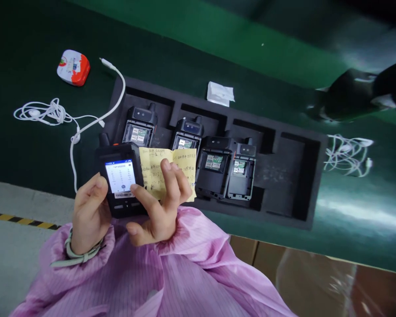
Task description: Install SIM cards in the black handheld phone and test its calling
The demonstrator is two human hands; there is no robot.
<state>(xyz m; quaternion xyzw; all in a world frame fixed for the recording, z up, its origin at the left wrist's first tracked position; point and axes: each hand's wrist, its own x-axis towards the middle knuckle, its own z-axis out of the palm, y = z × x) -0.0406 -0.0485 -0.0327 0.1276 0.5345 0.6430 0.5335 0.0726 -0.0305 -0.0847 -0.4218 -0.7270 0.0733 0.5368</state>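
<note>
My left hand (91,211) grips a black handheld radio phone (127,204) by its left side, thumb along the edge. The lit screen shows a dial pad. My right hand (161,211) has its fingers apart, and the index fingertip is at the lower right of the screen. Just beyond the right hand lies a yellow paper note (155,163) with handwriting, partly covered by the fingers. Behind it, a black foam tray (284,176) holds several similar devices, among them one radio phone (214,165) with its back open and card slots showing.
A white cable (73,154) curves along the left, near coiled white earphones (49,112) and a red-and-white box (73,67). Folded white paper (220,93) lies behind the tray. Another white cable bundle (348,154) and a dark object (348,94) are at right.
</note>
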